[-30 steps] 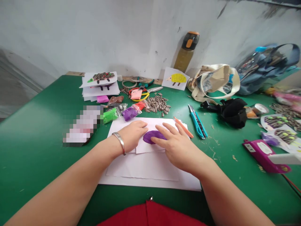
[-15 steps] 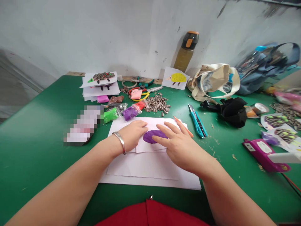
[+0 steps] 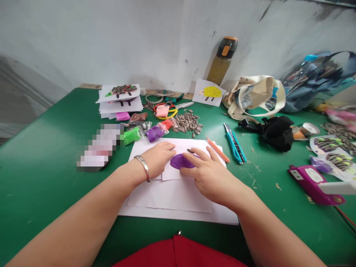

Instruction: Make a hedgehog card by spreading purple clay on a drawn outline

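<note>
A flattened purple clay oval (image 3: 178, 162) lies on a small white card (image 3: 170, 175) on top of larger white paper sheets (image 3: 167, 196). My left hand (image 3: 155, 160), with a silver bangle at the wrist, rests at the card's left side with its fingers stretched toward the clay. Over the oval's right part my right hand (image 3: 207, 168) lies with its fingers spread, touching the clay and hiding some of it. A small dark piece (image 3: 190, 151) shows just above the clay by my right fingertips. An orange stick-like tool (image 3: 218, 150) sits beyond that hand.
A blue utility knife (image 3: 235, 144) lies on the green table (image 3: 50, 148) at the right. Behind the paper are sunflower seeds (image 3: 187, 123), bagged purple clay (image 3: 155, 132), green clay (image 3: 132, 135) and scissors (image 3: 184, 105). A bottle (image 3: 222, 61) and canvas bag (image 3: 257, 98) stand by the wall.
My right hand's fingers have shifted slightly over the clay and drawn a little closer together, and the small dark piece now shows above it. My left hand stays in place.
</note>
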`<action>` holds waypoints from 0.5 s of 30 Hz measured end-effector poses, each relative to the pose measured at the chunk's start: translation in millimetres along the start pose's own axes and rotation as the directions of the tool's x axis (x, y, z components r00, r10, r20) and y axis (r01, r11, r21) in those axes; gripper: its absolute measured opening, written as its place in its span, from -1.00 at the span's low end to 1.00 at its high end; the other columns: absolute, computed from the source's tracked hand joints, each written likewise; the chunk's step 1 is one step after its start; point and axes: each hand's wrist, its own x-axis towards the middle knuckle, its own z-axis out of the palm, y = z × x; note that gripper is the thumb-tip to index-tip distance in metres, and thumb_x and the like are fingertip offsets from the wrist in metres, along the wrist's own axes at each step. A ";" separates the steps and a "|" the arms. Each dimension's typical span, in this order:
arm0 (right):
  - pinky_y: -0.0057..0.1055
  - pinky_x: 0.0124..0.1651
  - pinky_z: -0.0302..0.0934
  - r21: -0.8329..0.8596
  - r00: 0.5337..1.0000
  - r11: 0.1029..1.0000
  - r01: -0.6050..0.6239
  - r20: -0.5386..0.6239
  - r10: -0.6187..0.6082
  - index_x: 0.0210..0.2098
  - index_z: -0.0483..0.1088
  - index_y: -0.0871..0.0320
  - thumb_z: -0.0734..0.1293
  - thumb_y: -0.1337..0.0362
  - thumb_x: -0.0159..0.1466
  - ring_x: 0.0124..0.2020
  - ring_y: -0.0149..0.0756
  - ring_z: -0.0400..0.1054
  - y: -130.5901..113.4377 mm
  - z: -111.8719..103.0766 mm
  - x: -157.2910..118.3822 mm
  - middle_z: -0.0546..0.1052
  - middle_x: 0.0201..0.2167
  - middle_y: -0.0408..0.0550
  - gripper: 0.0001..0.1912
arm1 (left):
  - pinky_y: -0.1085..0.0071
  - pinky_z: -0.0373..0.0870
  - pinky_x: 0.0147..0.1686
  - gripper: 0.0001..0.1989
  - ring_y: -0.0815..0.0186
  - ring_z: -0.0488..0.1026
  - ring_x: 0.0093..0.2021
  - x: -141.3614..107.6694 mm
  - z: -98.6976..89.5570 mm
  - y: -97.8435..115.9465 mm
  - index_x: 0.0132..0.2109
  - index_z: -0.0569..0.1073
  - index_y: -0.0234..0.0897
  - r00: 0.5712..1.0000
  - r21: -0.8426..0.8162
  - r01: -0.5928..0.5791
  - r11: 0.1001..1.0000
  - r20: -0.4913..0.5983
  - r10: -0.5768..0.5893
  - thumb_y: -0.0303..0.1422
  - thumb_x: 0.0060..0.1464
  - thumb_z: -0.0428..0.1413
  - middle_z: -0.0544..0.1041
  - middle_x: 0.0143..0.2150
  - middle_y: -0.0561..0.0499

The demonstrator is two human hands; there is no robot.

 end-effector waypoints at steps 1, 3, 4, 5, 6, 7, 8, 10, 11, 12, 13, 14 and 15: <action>0.25 0.27 -0.21 0.003 1.000 1.000 -0.001 -0.001 0.001 -0.03 0.48 -0.05 0.15 0.50 0.19 0.29 0.02 0.01 1.0 0.2 0.1 0.33 0.18 -0.06 -0.51 | 0.30 0.33 -0.07 -0.75 0.18 0.38 -0.12 -0.1 0.3 -0.2 -0.18 0.50 -0.38 1.000 -0.002 0.002 1.000 0.000 -0.002 -0.66 0.03 0.02 0.45 -0.15 -0.15; 0.23 0.29 -0.23 -0.002 0.999 1.000 -0.023 -0.038 0.023 0.03 0.44 -0.07 0.15 0.51 0.17 0.29 -0.01 0.03 4.3 -0.2 -0.4 0.29 0.22 -0.07 -0.46 | 0.29 0.34 -0.08 -0.75 0.18 0.38 -0.13 -0.1 0.6 -0.4 -0.19 0.50 -0.38 1.000 -0.011 0.005 1.000 -0.001 -0.005 -0.66 0.04 0.01 0.46 -0.16 -0.14; 0.21 0.30 -0.24 -0.011 0.997 0.999 -0.043 -0.068 0.042 0.07 0.40 -0.07 0.15 0.52 0.16 0.29 -0.03 0.03 6.4 -0.6 -0.8 0.26 0.25 -0.06 -0.42 | 0.29 0.34 -0.08 -0.75 0.18 0.38 -0.14 0.0 0.6 -0.5 -0.19 0.50 -0.38 1.000 -0.016 0.006 1.000 -0.004 -0.006 -0.66 0.04 0.00 0.46 -0.16 -0.14; 0.19 0.31 -0.24 -0.025 0.993 0.998 -0.065 -0.097 0.062 0.12 0.36 -0.08 0.15 0.54 0.15 0.29 -0.04 0.03 8.3 -1.0 -1.2 0.23 0.27 -0.06 -0.38 | 0.28 0.34 -0.08 -0.74 0.19 0.38 -0.14 0.1 0.5 -0.5 -0.19 0.50 -0.38 1.000 -0.022 0.005 1.000 -0.007 -0.005 -0.66 0.04 -0.01 0.46 -0.16 -0.14; 0.19 0.32 -0.25 -0.042 0.990 0.995 -0.086 -0.119 0.081 0.15 0.33 -0.08 0.16 0.54 0.15 0.29 -0.03 0.02 10.0 -1.0 -1.5 0.21 0.29 -0.04 -0.36 | 0.28 0.34 -0.08 -0.73 0.19 0.38 -0.15 0.2 0.3 -0.6 -0.19 0.50 -0.38 1.000 -0.028 0.002 1.000 -0.009 -0.003 -0.66 0.05 -0.02 0.46 -0.17 -0.14; 0.19 0.32 -0.27 -0.059 0.987 0.993 -0.100 -0.128 0.092 0.16 0.32 -0.07 0.16 0.53 0.16 0.30 -0.03 0.01 11.2 -0.8 -1.6 0.20 0.29 -0.03 -0.37 | 0.27 0.34 -0.08 -0.73 0.19 0.38 -0.15 0.4 0.0 -0.6 -0.19 0.50 -0.37 1.000 -0.032 0.000 0.999 -0.009 0.000 -0.67 0.05 -0.02 0.46 -0.17 -0.14; 0.20 0.32 -0.29 -0.072 0.988 0.992 -0.104 -0.124 0.095 0.15 0.34 -0.06 0.16 0.52 0.18 0.29 -0.02 0.02 12.0 -0.2 -1.4 0.22 0.28 -0.02 -0.40 | 0.27 0.35 -0.07 -0.73 0.19 0.38 -0.14 0.5 -0.4 -0.5 -0.20 0.50 -0.37 1.000 -0.033 -0.003 0.999 -0.008 0.003 -0.67 0.05 -0.03 0.46 -0.17 -0.14; 0.22 0.32 -0.33 -0.089 0.992 0.991 -0.096 -0.088 0.088 0.11 0.39 -0.04 0.17 0.48 0.23 0.29 0.00 0.02 12.4 1.4 -0.6 0.26 0.25 -0.02 -0.48 | 0.26 0.34 -0.05 -0.72 0.17 0.39 -0.12 0.5 -1.0 -0.4 -0.19 0.50 -0.37 1.000 -0.025 -0.006 1.000 -0.006 0.006 -0.67 0.04 -0.02 0.46 -0.15 -0.16; 0.22 0.33 -0.36 -0.094 0.994 0.991 -0.091 -0.072 0.084 0.08 0.41 -0.04 0.17 0.46 0.25 0.29 0.00 0.03 12.3 2.2 0.0 0.28 0.23 -0.03 -0.52 | 0.26 0.34 -0.04 -0.72 0.17 0.39 -0.11 0.5 -1.2 -0.4 -0.18 0.50 -0.37 1.000 -0.018 -0.007 1.000 -0.006 0.007 -0.67 0.04 -0.02 0.46 -0.14 -0.16; 0.22 0.33 -0.37 -0.096 0.994 0.991 -0.089 -0.064 0.083 0.07 0.42 -0.04 0.18 0.44 0.26 0.29 0.00 0.03 12.0 2.7 0.5 0.28 0.23 -0.03 -0.54 | 0.26 0.34 -0.03 -0.71 0.16 0.39 -0.10 0.5 -1.3 -0.4 -0.17 0.50 -0.37 1.000 -0.011 -0.007 1.000 -0.008 0.007 -0.67 0.04 -0.02 0.47 -0.14 -0.16; 0.22 0.33 -0.37 -0.097 0.994 0.991 -0.094 -0.068 0.087 0.08 0.41 -0.05 0.18 0.44 0.26 0.29 0.00 0.03 11.7 3.1 1.0 0.27 0.24 -0.04 -0.53 | 0.27 0.34 -0.03 -0.71 0.16 0.39 -0.10 0.5 -1.2 -0.4 -0.16 0.50 -0.36 1.000 -0.006 -0.008 1.000 -0.009 0.008 -0.67 0.04 -0.01 0.47 -0.13 -0.15; 0.21 0.33 -0.37 -0.098 0.992 0.990 -0.104 -0.079 0.096 0.11 0.39 -0.07 0.19 0.44 0.25 0.29 0.00 0.02 11.3 3.2 1.4 0.25 0.26 -0.04 -0.51 | 0.27 0.35 -0.04 -0.71 0.17 0.39 -0.11 0.4 -1.1 -0.5 -0.16 0.50 -0.36 1.000 -0.004 -0.007 1.000 -0.010 0.007 -0.67 0.04 -0.01 0.47 -0.14 -0.15; 0.21 0.33 -0.35 -0.098 0.990 0.989 -0.113 -0.093 0.104 0.14 0.35 -0.08 0.20 0.45 0.24 0.30 0.01 0.01 10.9 3.3 1.8 0.21 0.29 -0.03 -0.48 | 0.27 0.35 -0.06 -0.72 0.18 0.40 -0.13 0.4 -0.9 -0.6 -0.17 0.50 -0.35 1.000 -0.003 -0.005 1.000 -0.010 0.005 -0.67 0.04 -0.01 0.47 -0.16 -0.14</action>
